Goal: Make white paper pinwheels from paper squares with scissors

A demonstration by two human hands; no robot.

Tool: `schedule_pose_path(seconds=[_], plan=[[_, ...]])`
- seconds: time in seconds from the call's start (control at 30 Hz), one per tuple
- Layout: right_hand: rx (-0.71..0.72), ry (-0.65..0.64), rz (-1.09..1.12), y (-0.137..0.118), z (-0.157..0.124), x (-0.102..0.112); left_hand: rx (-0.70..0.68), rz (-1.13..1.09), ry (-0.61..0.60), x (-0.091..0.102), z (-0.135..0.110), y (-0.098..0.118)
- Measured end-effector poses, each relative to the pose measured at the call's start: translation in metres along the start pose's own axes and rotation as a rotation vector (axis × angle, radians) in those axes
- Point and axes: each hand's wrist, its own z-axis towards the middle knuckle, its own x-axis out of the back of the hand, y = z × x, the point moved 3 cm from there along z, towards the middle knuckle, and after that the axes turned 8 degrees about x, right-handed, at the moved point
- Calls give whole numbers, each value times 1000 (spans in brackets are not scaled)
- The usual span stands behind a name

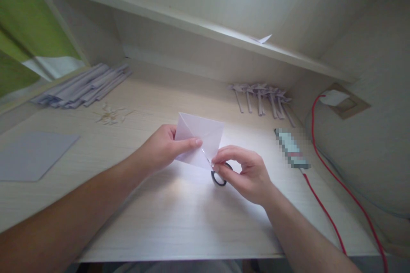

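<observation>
A square white sheet of paper (208,130) with diagonal creases is held up over the middle of the desk. My left hand (166,145) grips its left side, thumb lying across the front and fingers behind. At the lower right corner, my right hand (245,170) is closed in a pinch of thumb and forefinger. A thin bright line, a slit or an edge, runs from near the paper's middle to that pinch. Behind the right thumb shows a dark ring (219,184), partly hidden; I cannot tell whether it is a scissors handle or a tape roll.
Rolled paper sticks (86,87) lie piled at back left, near scattered small cotton-swab-like pieces (110,114). Flat paper (36,155) lies at left. Several paper pinwheels (261,94) stand at back right. A phone (291,147) and red cable (326,217) are at right.
</observation>
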Motion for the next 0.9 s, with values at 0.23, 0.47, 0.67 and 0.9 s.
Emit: schedule_pose_path(seconds=[0.23,0.47,0.67,0.9], plan=[[-68,11,9,-1,-3,2,19,52,-2,-2,-1,1],[-202,50,59,7,-6,0,-47,172,35,-2,-2,2],[-216,63,59,10,-8,1,-70,173,50,-6,-4,6],[-234,86,67,9,-8,-1,-76,184,5,-6,-5,2]])
